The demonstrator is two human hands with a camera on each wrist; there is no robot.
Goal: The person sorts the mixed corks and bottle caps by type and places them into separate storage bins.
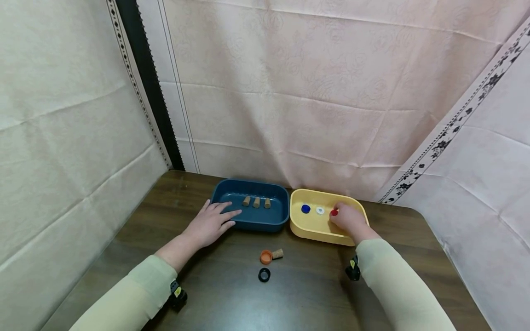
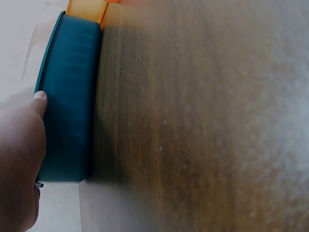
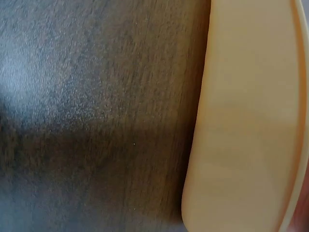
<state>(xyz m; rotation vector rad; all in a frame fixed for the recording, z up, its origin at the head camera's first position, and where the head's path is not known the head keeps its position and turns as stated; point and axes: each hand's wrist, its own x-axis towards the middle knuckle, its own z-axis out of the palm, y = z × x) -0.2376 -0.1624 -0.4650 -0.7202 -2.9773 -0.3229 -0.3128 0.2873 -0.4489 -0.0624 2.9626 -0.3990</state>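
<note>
My left hand [image 1: 209, 224] lies over the left end of the blue tray [image 1: 248, 226], its fingers stretched out across the rim. In the left wrist view the thumb touches the rim of that tray [image 2: 70, 101]. Inside it, three corks [image 1: 256, 202] stand in a row. My right hand [image 1: 348, 219] reaches into the yellow tray [image 1: 306, 233] and pinches a red bottle cap [image 1: 333, 213] low over its floor. A blue cap [image 1: 305, 209] and a white cap [image 1: 320, 210] lie to its left. The yellow tray's wall [image 3: 246, 116] hides the right fingers in the right wrist view.
On the wooden table [image 1: 306, 294] in front of the trays lie an orange cap [image 1: 266, 257], a cork [image 1: 278, 253] touching or close to it, and a black cap [image 1: 264, 275]. Cloth curtains [image 1: 290, 92] hang behind and at both sides.
</note>
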